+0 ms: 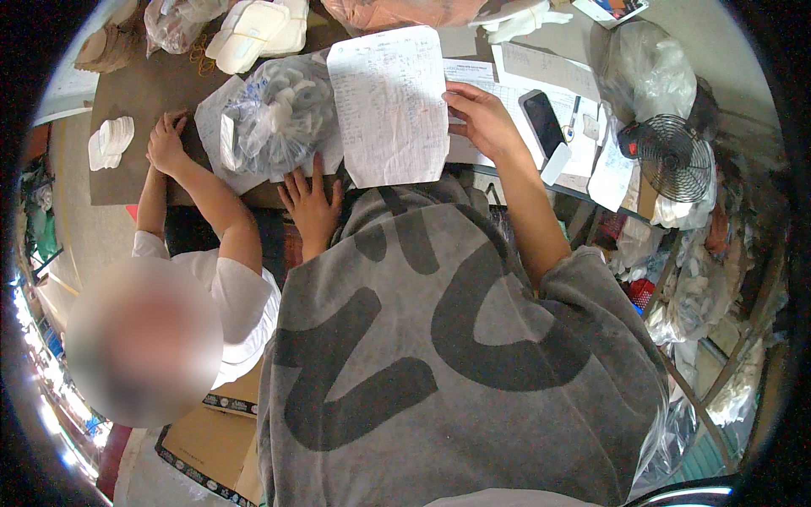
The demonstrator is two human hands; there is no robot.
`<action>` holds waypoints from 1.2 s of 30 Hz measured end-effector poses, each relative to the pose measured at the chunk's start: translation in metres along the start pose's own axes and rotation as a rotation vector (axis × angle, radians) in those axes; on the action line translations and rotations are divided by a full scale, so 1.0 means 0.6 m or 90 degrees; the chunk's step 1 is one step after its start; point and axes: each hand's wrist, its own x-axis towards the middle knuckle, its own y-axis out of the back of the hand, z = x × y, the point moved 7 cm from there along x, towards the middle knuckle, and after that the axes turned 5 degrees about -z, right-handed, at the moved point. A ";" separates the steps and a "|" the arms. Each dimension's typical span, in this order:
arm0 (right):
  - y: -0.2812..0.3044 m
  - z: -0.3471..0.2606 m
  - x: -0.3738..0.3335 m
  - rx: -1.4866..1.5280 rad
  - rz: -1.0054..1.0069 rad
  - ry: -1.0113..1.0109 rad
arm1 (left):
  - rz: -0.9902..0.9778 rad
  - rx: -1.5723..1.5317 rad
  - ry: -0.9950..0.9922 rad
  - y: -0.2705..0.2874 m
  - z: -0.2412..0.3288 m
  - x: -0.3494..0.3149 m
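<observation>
A white sheet of paper [387,110] covered with handwriting is held up over the table by my right hand [483,122], which grips its right edge. My left hand [312,205] lies flat on the table's near edge, fingers spread and holding nothing. Just beyond its fingertips sits a clear plastic bag [283,114] filled with pale rounded pieces, resting on more paper. To the right of my right hand, a dark-screened phone [542,118] lies on papers, with a pen [574,116] close by.
At the left, another person's hands [167,139] rest together on the brown table [114,188]. Stacks of white pads [111,142] lie beyond them, with more white pads [258,35] at the back. A black fan [673,156] and plastic bags crowd the right. Cardboard [211,444] is behind the person.
</observation>
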 end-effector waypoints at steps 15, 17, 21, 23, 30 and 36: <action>-0.033 -0.059 -0.040 -0.066 -0.015 0.081 | -0.027 0.015 0.009 -0.007 -0.004 0.000; -0.029 -0.062 -0.037 -0.123 -0.012 0.142 | -0.029 0.007 0.013 -0.007 -0.004 0.001; -0.035 -0.061 -0.018 0.046 -0.136 0.227 | -0.039 0.013 0.015 -0.010 -0.005 0.001; -0.054 -0.075 -0.020 0.199 -0.315 0.318 | -0.042 0.023 0.017 -0.011 -0.005 0.001; -0.058 -0.061 -0.015 0.204 -0.279 0.275 | -0.032 0.024 0.017 -0.009 -0.003 -0.001; -0.022 -0.029 -0.005 -0.021 0.054 0.166 | -0.040 0.022 0.018 -0.007 -0.003 0.001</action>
